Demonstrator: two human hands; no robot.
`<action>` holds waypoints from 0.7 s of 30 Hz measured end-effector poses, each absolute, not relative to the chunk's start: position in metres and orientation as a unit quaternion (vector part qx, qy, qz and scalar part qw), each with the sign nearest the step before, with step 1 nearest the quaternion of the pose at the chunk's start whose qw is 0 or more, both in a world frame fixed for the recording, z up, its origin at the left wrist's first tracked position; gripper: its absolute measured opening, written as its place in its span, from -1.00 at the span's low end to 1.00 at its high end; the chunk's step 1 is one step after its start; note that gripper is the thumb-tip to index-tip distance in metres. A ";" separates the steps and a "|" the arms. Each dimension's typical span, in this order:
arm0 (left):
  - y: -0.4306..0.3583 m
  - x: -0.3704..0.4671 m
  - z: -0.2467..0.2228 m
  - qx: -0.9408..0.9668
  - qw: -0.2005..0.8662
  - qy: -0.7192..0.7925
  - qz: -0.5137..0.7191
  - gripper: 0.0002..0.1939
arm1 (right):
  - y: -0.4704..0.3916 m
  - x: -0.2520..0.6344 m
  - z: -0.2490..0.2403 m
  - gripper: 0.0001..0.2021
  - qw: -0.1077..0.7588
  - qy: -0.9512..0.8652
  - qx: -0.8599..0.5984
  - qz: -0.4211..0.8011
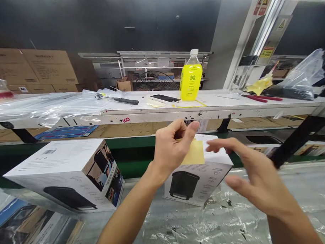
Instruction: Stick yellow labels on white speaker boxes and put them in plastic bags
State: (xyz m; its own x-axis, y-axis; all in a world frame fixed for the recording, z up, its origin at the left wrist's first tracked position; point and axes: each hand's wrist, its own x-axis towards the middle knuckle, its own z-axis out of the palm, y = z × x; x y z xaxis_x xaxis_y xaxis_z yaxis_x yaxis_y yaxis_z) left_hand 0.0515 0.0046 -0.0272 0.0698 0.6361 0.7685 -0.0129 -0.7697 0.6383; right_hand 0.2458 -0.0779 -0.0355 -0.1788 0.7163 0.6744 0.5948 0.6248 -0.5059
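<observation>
My left hand point(172, 143) is closed, with thumb and index finger pinched together at the edge of a yellow paper square point(195, 153). The square hangs over the near top edge of a white printed box point(214, 166) with a black speaker-like device pictured on its front; whether it touches the box I cannot tell. To the right, my right hand point(256, 181) is open, fingers and thumb apart, holding nothing, its fingertips near the box's top. A second white box point(53, 159) of the same print lies to the left, apart from both hands.
A white shelf point(151, 117) crosses ahead, bearing a bottle of yellow drink point(191, 78), a hammer point(119, 99), a phone point(165, 98), red-handled pliers point(260, 98) and clear plastic bags point(52, 104). A black strut point(288, 142) slants at right. Plastic-wrapped goods point(30, 226) lie lower left.
</observation>
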 end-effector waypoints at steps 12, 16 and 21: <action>0.018 0.005 -0.011 0.782 0.383 0.174 0.461 -0.47 | -0.004 0.242 0.015 -0.61 0.507 -0.732 -0.414 0.189; 0.021 0.012 -0.014 0.780 0.342 0.176 0.494 -0.60 | -0.010 0.228 0.011 -0.77 0.540 -0.735 -0.380 -0.152; 0.022 0.020 -0.020 0.789 0.299 0.161 0.512 -0.65 | -0.019 0.219 0.003 -0.93 0.476 -0.769 -0.357 -0.234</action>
